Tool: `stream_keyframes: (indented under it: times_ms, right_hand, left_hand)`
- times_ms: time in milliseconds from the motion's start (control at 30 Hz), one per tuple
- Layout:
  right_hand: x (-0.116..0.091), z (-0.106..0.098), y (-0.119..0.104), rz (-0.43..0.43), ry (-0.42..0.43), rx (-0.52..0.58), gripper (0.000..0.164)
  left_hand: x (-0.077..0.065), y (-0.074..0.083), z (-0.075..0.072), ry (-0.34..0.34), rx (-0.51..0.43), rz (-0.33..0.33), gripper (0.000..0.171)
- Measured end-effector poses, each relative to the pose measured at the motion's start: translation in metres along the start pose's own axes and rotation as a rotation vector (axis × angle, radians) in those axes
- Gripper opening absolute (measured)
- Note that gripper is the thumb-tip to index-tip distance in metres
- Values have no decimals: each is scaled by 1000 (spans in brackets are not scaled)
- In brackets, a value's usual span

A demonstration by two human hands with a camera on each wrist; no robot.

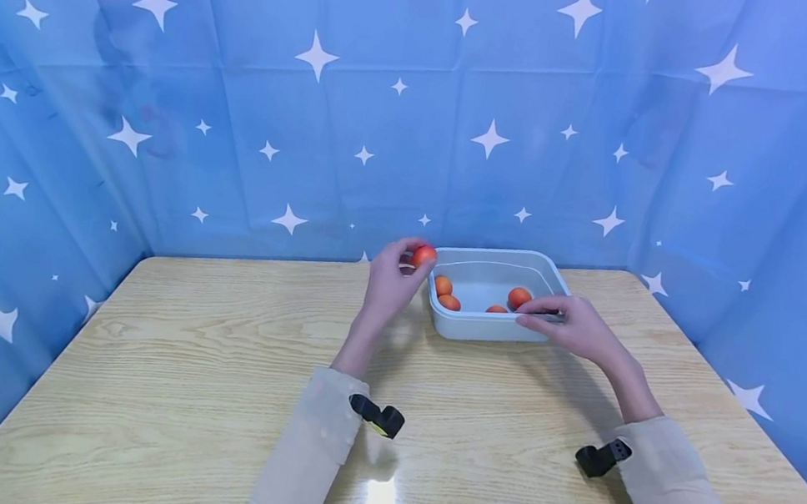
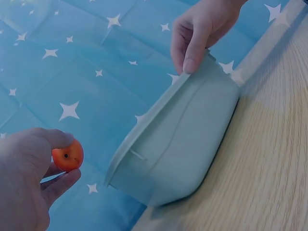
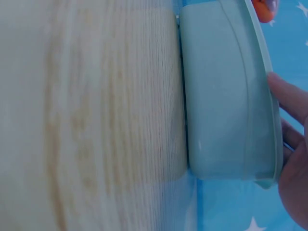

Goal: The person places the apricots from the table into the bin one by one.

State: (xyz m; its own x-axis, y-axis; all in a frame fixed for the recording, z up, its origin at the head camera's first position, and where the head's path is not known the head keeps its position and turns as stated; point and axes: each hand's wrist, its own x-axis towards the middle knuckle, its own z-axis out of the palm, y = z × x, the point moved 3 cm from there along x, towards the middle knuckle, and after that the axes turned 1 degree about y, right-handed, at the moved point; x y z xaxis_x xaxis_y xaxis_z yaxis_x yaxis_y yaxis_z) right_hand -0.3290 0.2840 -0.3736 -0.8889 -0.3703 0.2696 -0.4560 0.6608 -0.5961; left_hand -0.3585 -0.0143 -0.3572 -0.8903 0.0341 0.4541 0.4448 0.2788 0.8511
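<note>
A light blue-grey plastic container [image 1: 488,327] stands on the table with several orange-red balls inside, among them one ball [image 1: 519,297] near its right end. My left hand [image 1: 394,278] pinches another small orange-red ball [image 2: 68,155] between thumb and fingers, just left of the container's rim and apart from it. A small dark spot shows on that ball in the left wrist view. My right hand [image 1: 576,327] grips the container's near rim toward the right corner, thumb on the outer side. The balls inside are hidden by the wall in both wrist views.
The light wood table [image 1: 204,396] spreads out in front of and beside the container. Just behind its far edge hangs a blue curtain [image 1: 388,132] with white stars, which also closes off both sides. Black wrist devices sit at both beige sleeves.
</note>
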Motion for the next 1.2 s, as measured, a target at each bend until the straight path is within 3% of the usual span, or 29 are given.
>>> stream_keyframes:
  times_ms: [367, 800, 1200]
  right_hand:
    - [0, -2, -2, 20, -8, -8, 22]
    - [0, 0, -2, 8, -4, -10, 22]
    - [1, 1, -1, -6, -9, -6, 25]
  left_hand:
    - [-1, 18, 1, -10, -15, 76, 36]
    - [-7, 29, 23, -104, -16, 139, 36]
    - [-15, 29, 46, -183, 27, 184, 37]
